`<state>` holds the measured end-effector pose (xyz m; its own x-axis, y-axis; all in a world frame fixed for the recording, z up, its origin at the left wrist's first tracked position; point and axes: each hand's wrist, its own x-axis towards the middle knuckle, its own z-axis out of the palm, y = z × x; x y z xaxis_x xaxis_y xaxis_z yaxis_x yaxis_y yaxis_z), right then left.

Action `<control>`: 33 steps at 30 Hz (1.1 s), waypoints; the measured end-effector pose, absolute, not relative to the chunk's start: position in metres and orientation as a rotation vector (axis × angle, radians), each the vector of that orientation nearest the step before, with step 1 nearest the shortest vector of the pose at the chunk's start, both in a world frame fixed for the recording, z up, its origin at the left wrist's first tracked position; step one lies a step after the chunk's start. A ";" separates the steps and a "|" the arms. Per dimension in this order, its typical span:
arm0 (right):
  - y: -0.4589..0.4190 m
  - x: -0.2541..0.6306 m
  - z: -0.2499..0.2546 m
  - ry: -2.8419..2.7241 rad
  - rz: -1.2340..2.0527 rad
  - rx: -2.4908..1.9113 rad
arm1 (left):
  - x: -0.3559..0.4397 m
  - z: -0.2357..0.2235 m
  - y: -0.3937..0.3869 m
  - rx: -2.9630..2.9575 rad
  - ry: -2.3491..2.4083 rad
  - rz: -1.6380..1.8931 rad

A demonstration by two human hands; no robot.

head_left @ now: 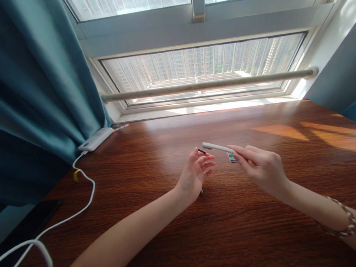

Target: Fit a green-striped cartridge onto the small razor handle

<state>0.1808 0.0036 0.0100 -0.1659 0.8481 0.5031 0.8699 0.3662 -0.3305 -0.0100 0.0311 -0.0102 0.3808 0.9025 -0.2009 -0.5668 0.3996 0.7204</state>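
My right hand point(264, 168) pinches the handle end of a slim white brush point(219, 147), whose short dark bristles point down near its far end. My left hand point(192, 174) is closed at the thumb and fingertips on a small thin black piece point(201, 151); its other fingers are loosely curled. The bristles hover close to the black piece; I cannot tell whether they touch. Under the brush, a small green-and-white item point(231, 158) lies on the table, partly hidden by my right fingers. A small pale object point(201, 191) peeks out beside my left wrist, mostly covered.
The brown wooden table point(179, 239) reaches the window. At left, a white power bank point(96, 139) sits by the blue curtain point(46, 77), its white cable point(92, 192) running toward me. A dark flat object point(34, 221) lies at the left edge. A rail point(208, 84) crosses the window.
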 end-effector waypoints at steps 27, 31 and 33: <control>0.003 0.182 0.017 -1.998 -0.166 -1.523 | -0.009 -0.006 0.029 0.850 0.730 1.091; 0.002 0.183 0.018 -1.998 -0.147 -1.479 | -0.010 -0.006 0.030 0.939 0.752 1.142; 0.001 0.183 0.019 -1.975 -0.141 -1.478 | -0.010 -0.005 0.030 0.972 0.759 1.158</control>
<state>0.1833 0.0012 0.0186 -0.1450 0.8171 0.5580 0.8881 0.3560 -0.2906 -0.0098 0.0300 -0.0055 0.2491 0.9685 -0.0050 -0.3908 0.1052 0.9144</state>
